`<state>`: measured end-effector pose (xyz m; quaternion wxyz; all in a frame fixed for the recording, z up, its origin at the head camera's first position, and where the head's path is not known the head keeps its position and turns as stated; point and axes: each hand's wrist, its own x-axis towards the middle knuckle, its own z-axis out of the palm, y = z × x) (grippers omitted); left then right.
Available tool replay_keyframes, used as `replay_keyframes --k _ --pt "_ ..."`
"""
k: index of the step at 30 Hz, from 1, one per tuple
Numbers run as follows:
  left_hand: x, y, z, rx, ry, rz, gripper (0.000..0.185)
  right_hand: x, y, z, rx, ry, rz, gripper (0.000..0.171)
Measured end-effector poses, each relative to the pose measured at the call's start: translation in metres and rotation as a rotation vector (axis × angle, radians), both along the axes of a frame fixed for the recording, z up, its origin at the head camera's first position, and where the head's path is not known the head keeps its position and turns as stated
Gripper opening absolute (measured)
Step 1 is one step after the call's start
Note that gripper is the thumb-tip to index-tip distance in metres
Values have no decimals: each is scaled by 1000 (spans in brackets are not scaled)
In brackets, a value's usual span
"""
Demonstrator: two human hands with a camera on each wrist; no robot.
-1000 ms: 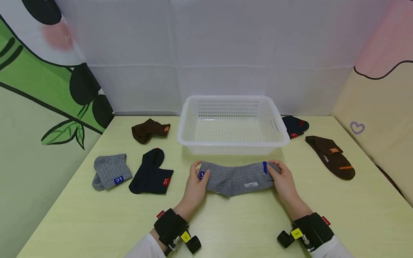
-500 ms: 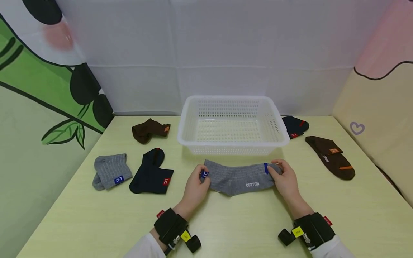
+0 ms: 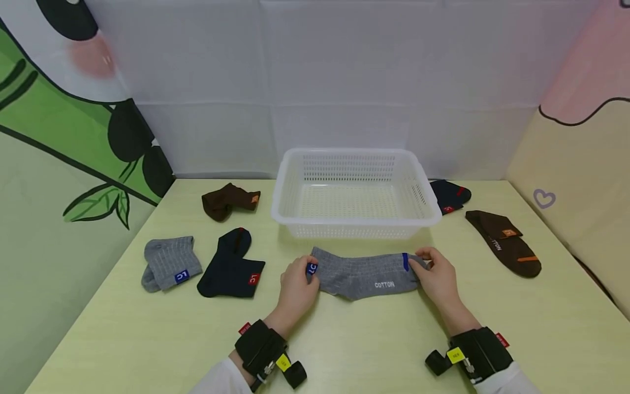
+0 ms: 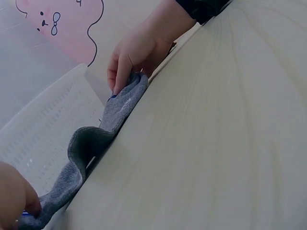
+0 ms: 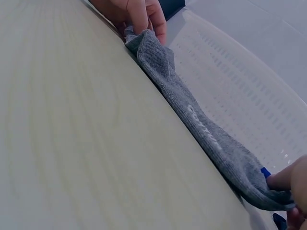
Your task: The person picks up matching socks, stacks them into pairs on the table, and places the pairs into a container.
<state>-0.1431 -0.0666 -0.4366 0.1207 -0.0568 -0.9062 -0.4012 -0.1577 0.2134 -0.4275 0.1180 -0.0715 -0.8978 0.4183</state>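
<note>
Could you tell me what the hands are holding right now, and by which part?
Both hold the grey sock lying flat on the table: the left hand pinches its cuff end, the right hand its toe end.

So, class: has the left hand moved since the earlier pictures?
Yes, slightly. The left hand has drawn towards the person, away from the basket, and its fingers now curl round the grey sock end.

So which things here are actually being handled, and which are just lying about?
In hand: grey sock, pinched at its ends by left hand and right hand.

Lying about: white basket, folded grey sock, navy sock, brown socks, dark sock.
</note>
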Motion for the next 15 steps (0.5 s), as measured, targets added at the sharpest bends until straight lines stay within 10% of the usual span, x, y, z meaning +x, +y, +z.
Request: replay_keyframes --k 15 --pt "4 0 3 207 44 -182 32 -1 5 -4 86 -1 38 19"
